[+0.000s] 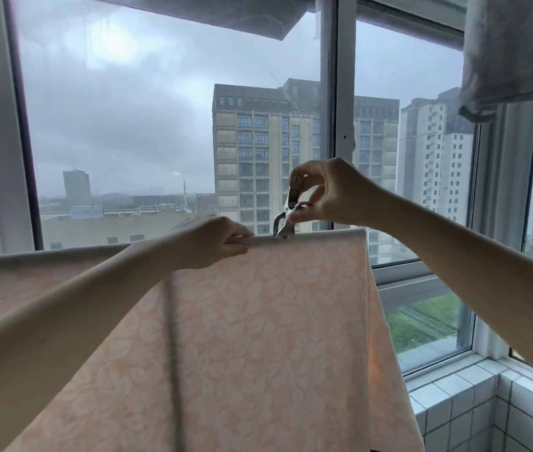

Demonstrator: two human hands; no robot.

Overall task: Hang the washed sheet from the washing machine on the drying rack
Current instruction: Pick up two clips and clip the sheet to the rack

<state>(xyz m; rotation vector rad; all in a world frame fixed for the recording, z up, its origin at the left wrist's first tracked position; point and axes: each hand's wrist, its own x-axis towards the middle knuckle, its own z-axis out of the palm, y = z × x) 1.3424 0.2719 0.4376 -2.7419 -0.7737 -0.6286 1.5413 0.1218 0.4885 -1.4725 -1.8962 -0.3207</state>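
Note:
A peach sheet (258, 337) with a pale leaf pattern hangs folded over a horizontal rack bar that the cloth hides. My left hand (212, 243) grips the top fold of the sheet, fingers curled over the bar. My right hand (330, 194) pinches a metal clothes peg (288, 210) and holds it upright; the peg's jaws sit on the top fold just right of my left hand, close to the sheet's right edge.
A large window with a white frame (336, 109) stands right behind the sheet. Grey cloth (513, 53) hangs at the upper right. A white tiled sill (460, 396) lies at the lower right.

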